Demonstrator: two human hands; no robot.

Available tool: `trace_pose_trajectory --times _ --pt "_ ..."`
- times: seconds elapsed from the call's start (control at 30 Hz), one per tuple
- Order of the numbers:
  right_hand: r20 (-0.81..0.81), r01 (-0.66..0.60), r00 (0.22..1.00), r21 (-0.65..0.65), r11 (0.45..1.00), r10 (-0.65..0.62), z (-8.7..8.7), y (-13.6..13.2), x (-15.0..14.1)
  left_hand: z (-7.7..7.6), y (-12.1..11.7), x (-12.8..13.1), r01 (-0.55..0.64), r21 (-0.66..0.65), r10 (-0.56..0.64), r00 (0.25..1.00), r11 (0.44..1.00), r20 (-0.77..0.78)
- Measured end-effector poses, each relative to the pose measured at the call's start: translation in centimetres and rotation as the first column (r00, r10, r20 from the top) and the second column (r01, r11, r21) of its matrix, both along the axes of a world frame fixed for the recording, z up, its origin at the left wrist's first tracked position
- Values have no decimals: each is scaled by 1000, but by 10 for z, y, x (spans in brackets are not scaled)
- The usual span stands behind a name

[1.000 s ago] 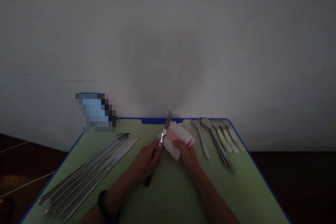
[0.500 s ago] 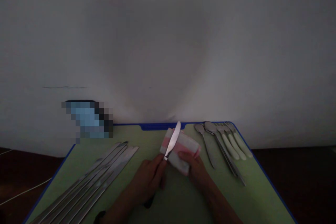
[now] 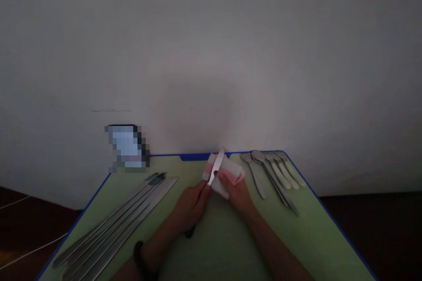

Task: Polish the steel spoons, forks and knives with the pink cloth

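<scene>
A table knife (image 3: 217, 166) is gripped by its dark handle in my left hand (image 3: 193, 204), the blade tilted up and away from me. The end of the handle sticks out below the fist. My right hand (image 3: 238, 194) is closed on a folded white and pink cloth (image 3: 232, 167), thumb on top. The cloth lies behind and beside the blade; whether it presses on the metal I cannot tell. Both hands are over the middle of the green table (image 3: 217, 246).
Several long metal knives (image 3: 121, 224) lie side by side on the left. On the right are spoons (image 3: 257, 156) and several white-handled forks (image 3: 280, 174). A blurred-out phone-like screen (image 3: 127, 145) leans at the back left, against the wall (image 3: 211, 52). Blue edging (image 3: 201, 157) rims the table.
The view has shifted, so the table and screen sit differently in it. My right thumb and the cloth are nearer the knife's blade. Both hands keep their hold.
</scene>
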State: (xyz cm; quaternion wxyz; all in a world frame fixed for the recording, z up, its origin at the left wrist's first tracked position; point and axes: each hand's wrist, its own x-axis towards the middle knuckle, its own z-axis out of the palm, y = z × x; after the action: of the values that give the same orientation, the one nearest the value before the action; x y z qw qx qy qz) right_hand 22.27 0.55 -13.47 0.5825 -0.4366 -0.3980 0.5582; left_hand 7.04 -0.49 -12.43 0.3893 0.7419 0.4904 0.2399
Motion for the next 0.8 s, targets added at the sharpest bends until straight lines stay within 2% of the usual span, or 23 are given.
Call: trace_pose_trajectory --times 0.13,0.27,0.37,0.43,0.53,0.63,0.7,0.8 --pt "-53 -45 997 78 996 49 4 1 -3 0 -1 3 -29 37 29 1000 999 1" --pt "-156 -63 985 38 997 68 7 -5 -8 -1 -6 7 -25 3 24 998 1000 50" --pt "-182 -137 973 22 990 139 9 -11 -8 -3 -15 6 2 -84 8 993 996 116" --pt "-188 -174 966 35 984 177 10 -12 -5 -4 -23 -1 44 -189 -1 975 981 223" --pt "-234 -174 955 62 983 184 8 -9 -3 -7 -36 -17 147 -371 30 901 917 433" --pt "-311 -200 928 54 978 207 4 -5 -10 -12 -45 -32 181 -490 127 839 853 530" --pt "-341 -192 921 29 981 190 0 -3 -19 -13 -46 -35 167 -540 207 800 825 564" --pt "-363 -123 926 -39 992 100 -4 -5 -30 -13 -44 -32 120 -516 232 791 848 566"
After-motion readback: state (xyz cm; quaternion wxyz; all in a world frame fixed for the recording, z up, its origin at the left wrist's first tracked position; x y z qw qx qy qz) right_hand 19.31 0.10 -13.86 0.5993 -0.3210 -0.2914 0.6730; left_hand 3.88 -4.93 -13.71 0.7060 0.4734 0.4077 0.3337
